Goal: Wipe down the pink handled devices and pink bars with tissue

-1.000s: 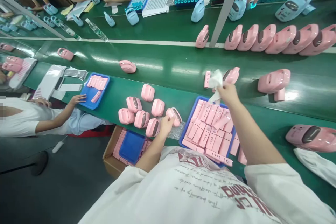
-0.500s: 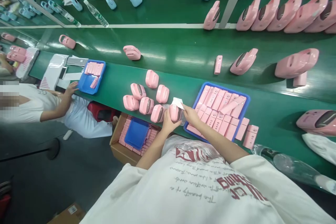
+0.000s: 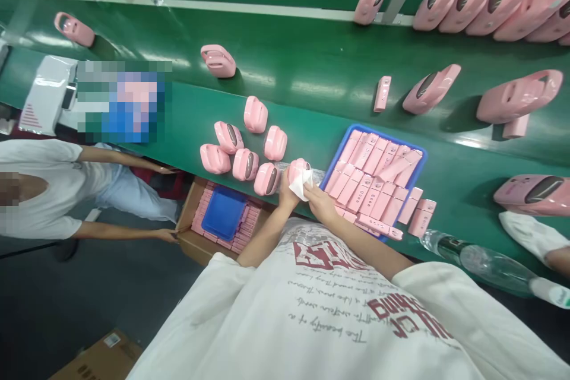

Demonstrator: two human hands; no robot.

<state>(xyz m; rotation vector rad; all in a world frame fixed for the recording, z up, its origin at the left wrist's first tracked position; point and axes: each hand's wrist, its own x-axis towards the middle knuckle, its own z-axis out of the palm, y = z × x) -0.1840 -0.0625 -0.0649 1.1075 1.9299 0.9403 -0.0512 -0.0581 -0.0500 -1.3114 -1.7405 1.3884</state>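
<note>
My left hand (image 3: pixel 288 195) is closed around a pink plastic housing (image 3: pixel 297 166) near the bench's front edge. My right hand (image 3: pixel 321 204) pinches a white wipe (image 3: pixel 301 185) and presses it against the near side of that housing, covering part of it. Left of my hands stand several similar pink housings, some with a dark window, the closest pink housing (image 3: pixel 267 179) almost at my left fingers. Clear plastic (image 3: pixel 317 176) shows behind my hands. To the right is a blue tray (image 3: pixel 423 160) full of slim pink blocks (image 3: pixel 374 154).
Two pink blocks (image 3: pixel 421 218) lie beside the tray, near a large clear bottle (image 3: pixel 485 261). Pink housings with handles (image 3: pixel 218 61) stand on the green surface behind. Left below the bench, a co-worker's hand (image 3: pixel 167 236) touches a cardboard box (image 3: pixel 187 243) holding pink blocks and a blue tray (image 3: pixel 222 214).
The white wipe has come down from the housing's top onto its near side. The co-worker's hands have moved from the bench to the cardboard box. My view has tilted downward.
</note>
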